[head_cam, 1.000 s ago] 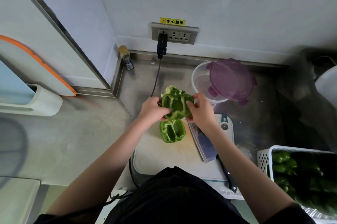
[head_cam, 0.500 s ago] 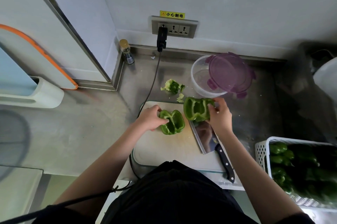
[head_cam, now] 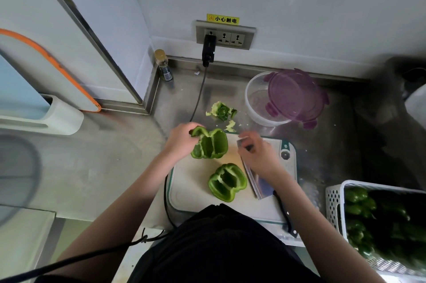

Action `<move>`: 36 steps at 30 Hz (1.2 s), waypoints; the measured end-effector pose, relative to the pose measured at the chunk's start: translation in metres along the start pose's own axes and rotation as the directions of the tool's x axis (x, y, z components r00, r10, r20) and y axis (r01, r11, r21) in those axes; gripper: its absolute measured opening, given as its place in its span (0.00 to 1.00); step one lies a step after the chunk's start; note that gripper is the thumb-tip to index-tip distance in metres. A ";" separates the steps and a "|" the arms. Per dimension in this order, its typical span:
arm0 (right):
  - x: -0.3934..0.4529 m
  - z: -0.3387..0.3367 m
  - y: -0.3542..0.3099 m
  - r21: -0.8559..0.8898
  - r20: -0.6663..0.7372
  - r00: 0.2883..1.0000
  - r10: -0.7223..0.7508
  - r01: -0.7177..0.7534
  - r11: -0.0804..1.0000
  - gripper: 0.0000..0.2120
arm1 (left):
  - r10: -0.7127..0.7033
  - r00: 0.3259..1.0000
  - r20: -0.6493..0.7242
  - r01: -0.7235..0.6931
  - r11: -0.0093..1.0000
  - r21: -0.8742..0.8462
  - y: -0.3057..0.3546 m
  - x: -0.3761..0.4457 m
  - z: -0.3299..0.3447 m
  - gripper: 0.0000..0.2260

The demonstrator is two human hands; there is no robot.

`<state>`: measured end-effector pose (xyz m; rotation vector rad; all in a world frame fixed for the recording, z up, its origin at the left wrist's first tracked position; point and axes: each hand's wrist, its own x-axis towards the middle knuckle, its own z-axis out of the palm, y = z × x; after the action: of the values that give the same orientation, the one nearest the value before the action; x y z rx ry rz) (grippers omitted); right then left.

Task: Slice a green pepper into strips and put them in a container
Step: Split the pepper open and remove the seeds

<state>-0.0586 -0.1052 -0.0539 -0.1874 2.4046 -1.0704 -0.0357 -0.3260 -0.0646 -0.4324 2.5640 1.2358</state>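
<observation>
Two pepper halves are lying cut side up on the cutting board [head_cam: 191,192]: the nearer half [head_cam: 227,182] is sitting free by the cleaver [head_cam: 258,181], apart from both hands. The left hand [head_cam: 182,142] is gripping the farther half [head_cam: 211,144] by its edge, while the blurred right hand [head_cam: 258,156] is hanging loosely curled over the blade, its hold unclear. Beyond, one stem core [head_cam: 221,111] is lying beside one clear container [head_cam: 258,102] with its purple lid [head_cam: 294,96] resting askew.
</observation>
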 end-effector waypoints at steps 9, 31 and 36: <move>0.035 0.004 -0.052 -0.616 0.115 0.974 -0.193 0.222 0.756 0.07 | 0.039 0.999 -0.026 -0.035 0.990 0.137 0.017 0.004 0.002 0.13; 0.037 0.028 -0.046 -0.268 -0.094 0.842 -0.532 0.493 0.828 0.03 | -0.033 0.992 -0.121 0.046 0.993 0.107 0.011 -0.001 -0.007 0.12; 0.066 -0.009 -0.046 -0.246 0.088 0.986 -0.138 0.156 0.957 0.27 | -0.300 0.953 0.038 0.302 0.947 -0.112 -0.001 -0.005 -0.009 0.10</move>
<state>-0.1233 -0.1520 -0.0405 -0.4901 2.4879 -0.8001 -0.0320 -0.3332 -0.0581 -0.7993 2.3054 1.2691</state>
